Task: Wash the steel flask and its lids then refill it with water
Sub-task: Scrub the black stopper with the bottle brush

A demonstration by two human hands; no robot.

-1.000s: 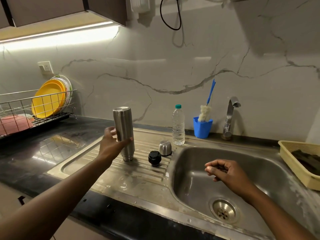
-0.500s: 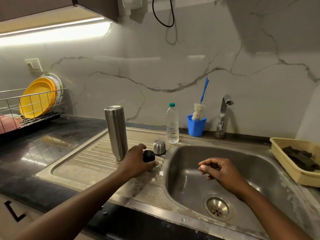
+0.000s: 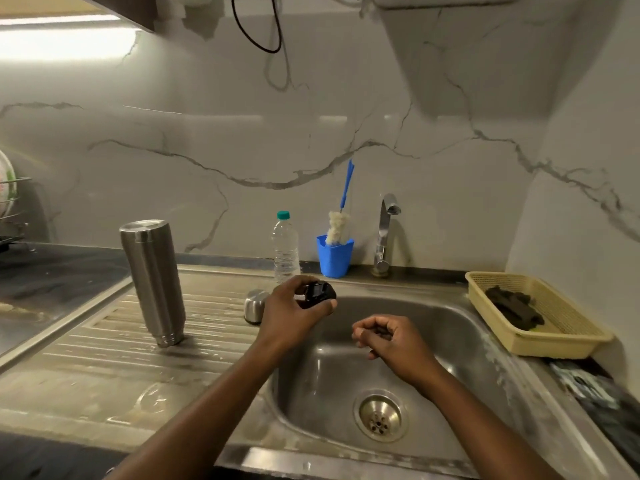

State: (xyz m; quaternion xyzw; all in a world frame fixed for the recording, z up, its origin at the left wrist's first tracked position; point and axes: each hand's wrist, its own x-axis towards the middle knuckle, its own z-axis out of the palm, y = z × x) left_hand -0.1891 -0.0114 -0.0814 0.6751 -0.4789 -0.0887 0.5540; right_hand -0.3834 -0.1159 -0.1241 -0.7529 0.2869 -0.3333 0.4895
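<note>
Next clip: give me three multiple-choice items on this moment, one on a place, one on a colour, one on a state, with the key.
1. Where does the steel flask stand?
A. on a stove
B. on the drainboard
C. on a shelf

2. What colour is the cup holding the brush?
A. blue
B. yellow
C. red

3. What is the left hand doing?
A. open and empty
B. holding the black lid
C. holding a sponge

Key: 1 B, its end rests on the ribbed steel; 2 A, the cup at the wall is plainly blue; 3 B, its fingers curl round the lid.
</note>
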